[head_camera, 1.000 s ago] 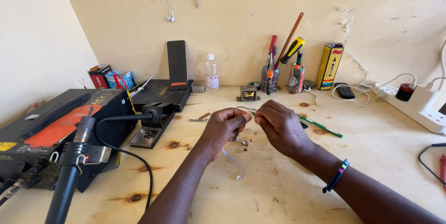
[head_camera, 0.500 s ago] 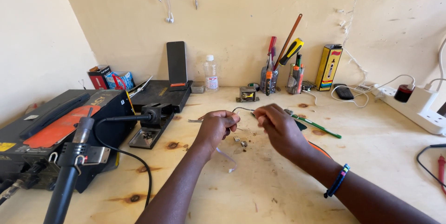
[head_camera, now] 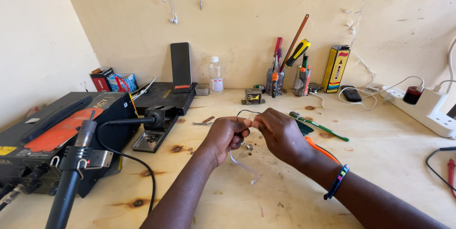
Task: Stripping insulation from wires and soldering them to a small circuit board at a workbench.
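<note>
both hands (head_camera: 254, 131) pinch wire (head_camera: 247, 112) mid-table.

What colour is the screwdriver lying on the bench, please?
Green screwdriver, clearest in the head view.

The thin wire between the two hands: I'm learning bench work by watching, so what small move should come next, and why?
Probably a gentle pull apart or a twist at the pinch. Both the left hand and the right hand pinch the thin dark wire at one spot above the wooden bench, a pale strip dangles below, and no tool is in either hand.
</note>
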